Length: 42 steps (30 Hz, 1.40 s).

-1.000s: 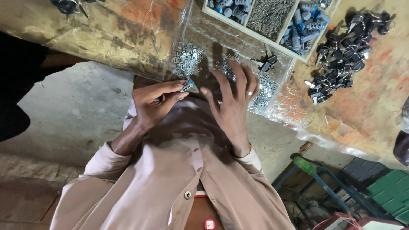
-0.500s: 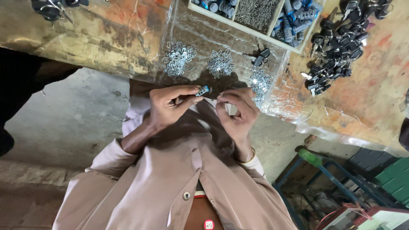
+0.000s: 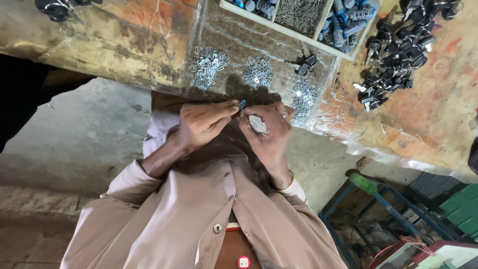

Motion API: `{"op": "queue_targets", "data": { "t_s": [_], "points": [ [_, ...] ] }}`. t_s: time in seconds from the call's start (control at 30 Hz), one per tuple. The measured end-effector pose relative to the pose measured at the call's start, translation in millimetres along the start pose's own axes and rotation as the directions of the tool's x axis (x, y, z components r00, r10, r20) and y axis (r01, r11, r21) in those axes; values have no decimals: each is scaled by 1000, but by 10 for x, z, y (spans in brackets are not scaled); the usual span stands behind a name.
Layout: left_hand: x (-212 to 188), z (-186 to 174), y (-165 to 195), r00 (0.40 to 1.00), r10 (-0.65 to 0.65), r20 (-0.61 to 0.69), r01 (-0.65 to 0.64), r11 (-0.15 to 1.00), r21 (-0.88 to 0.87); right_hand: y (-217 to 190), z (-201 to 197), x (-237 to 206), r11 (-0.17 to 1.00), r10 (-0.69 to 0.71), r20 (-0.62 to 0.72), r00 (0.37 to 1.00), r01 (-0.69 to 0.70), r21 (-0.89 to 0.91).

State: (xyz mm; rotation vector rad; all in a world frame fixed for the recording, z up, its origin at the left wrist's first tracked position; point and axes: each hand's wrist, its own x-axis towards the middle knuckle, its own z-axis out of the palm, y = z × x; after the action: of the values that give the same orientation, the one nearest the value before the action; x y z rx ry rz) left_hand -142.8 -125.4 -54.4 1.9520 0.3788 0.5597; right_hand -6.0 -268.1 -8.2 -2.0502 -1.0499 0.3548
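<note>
Far to the left, the worn desk [image 3: 99, 35] carried a clump of dark parts [image 3: 55, 7] at its far edge, well apart from your work. Nearer the middle, a clear plastic sheet [image 3: 239, 42] covered the desk, probably to keep small pieces from getting lost in the rough surface. On it lay a first heap of small metal plates [image 3: 206, 65], just beyond your left hand [image 3: 199, 124] for easy picking.

You held that hand low over your lap, wrist bent inward, its thumb and fingers [image 3: 224, 107] pinched together on a small cylinder [image 3: 242, 104]. The cylinder sat in the air between both hands, just off the near edge of the desk, raised where you could see it.

Your right hand [image 3: 266, 132] met it from the other side, palm turned up, its fingers [image 3: 249, 110] also closed on the cylinder, with a pale flat piece [image 3: 258, 123] tucked against the palm. Two more heaps of plates [image 3: 257, 72] [image 3: 303, 94] lay just beyond. Further right stood a divided tray [image 3: 298, 36] of blue-grey parts and tiny pieces, then a black pile of lock parts [image 3: 393, 50].
</note>
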Motion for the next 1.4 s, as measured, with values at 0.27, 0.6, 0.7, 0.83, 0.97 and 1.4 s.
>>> {"op": "queue_targets", "data": {
  "t_s": [0.27, 0.6, 0.7, 0.83, 0.97, 1.4],
  "points": [
    [40, 63, 51, 996, -85, -25, 82, 993, -89, 343, -270, 61, 864, 36, -154, 987, -108, -491],
    [34, 68, 57, 983, -185, 6, 182, 961, -208, 284, -361, -125, 887, 139, -62, 988, -152, -436],
    [45, 63, 60, 982, -189, 8, 187, 959, -213, 354, -368, -132, 874, 72, -30, 997, -78, -479],
    [63, 45, 67, 982, -189, 16, 188, 958, -215, 460, -404, -179, 917, -147, 46, 988, 153, -369],
    [74, 30, 65, 982, -187, 14, 187, 966, -181, 466, -403, -258, 898, -307, 41, 951, 303, -318],
    [67, 26, 85, 985, -172, -6, 171, 980, -106, 112, -3, -59, 969, -41, -48, 998, 52, 242]
  ]
}}
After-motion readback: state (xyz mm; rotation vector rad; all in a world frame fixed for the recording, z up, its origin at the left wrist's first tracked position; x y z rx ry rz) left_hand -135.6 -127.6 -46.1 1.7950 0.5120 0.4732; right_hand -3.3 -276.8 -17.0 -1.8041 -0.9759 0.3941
